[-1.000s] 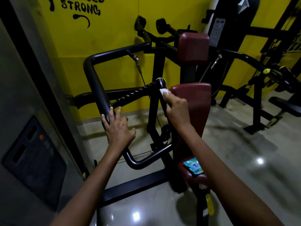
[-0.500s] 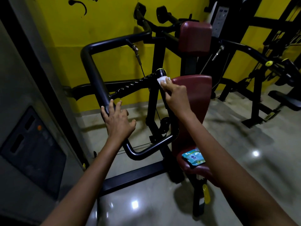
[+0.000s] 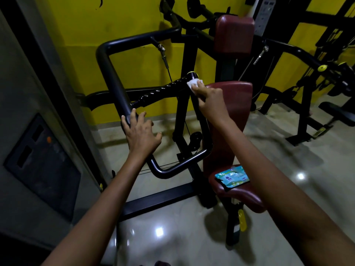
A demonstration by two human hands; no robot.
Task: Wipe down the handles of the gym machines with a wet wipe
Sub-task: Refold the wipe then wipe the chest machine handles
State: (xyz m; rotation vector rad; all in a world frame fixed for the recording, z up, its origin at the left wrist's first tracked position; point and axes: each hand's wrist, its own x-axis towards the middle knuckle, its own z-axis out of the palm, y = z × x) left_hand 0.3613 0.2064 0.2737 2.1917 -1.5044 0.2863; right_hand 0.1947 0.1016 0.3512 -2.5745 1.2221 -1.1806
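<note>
The right hand (image 3: 208, 98) pinches the wet wipe (image 3: 194, 83) against the ribbed handle (image 3: 163, 89) near frame centre while the left hand (image 3: 141, 131) rests open-fingered on the black frame bar (image 3: 113, 77), so wiping is underway and next calls for dragging the wipe down-left along the ribs.

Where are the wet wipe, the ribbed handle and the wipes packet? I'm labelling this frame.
wet wipe (image 3: 193, 82): head view, on the white wad beyond the fingertips.
ribbed handle (image 3: 163, 90): head view, on the middle of the twisted black grip.
wipes packet (image 3: 232, 176): head view, on the packet's printed top face.
</note>
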